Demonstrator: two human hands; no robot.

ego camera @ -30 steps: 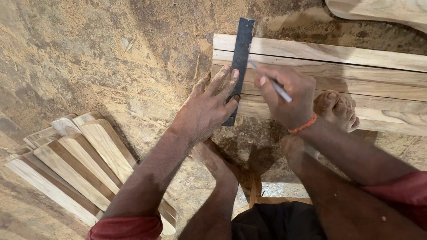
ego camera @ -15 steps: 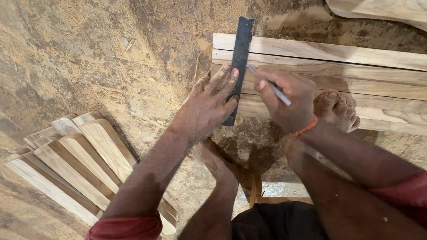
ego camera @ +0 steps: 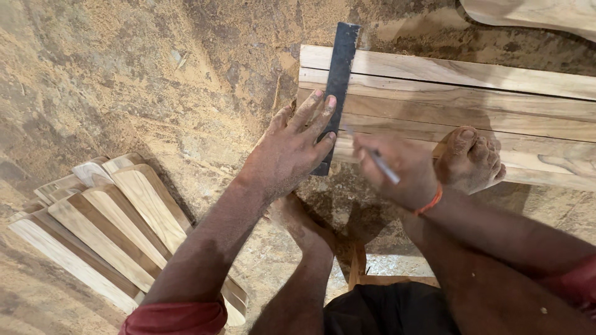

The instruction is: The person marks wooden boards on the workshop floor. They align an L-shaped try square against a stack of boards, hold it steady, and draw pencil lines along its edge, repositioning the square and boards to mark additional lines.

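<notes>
A dark flat ruler lies across a row of pale wooden planks that rest side by side on the ground, near the left end of the planks. The left hand presses the ruler down with its fingers spread, 2 fingertips on the blade and the thumb beside its lower part. Just right of the ruler, the right hand pinches a thin pencil between thumb and fingers, with the tip at the ruler's edge on the near planks. This hand is blurred, so I cannot tell if a line is already drawn; no clear mark shows on the wood. In my judgement the marking is in its middle. A bare foot rests on the planks beside the right hand. To the left, well apart, a pile of shaped wooden slats lies on the sawdust floor.
</notes>
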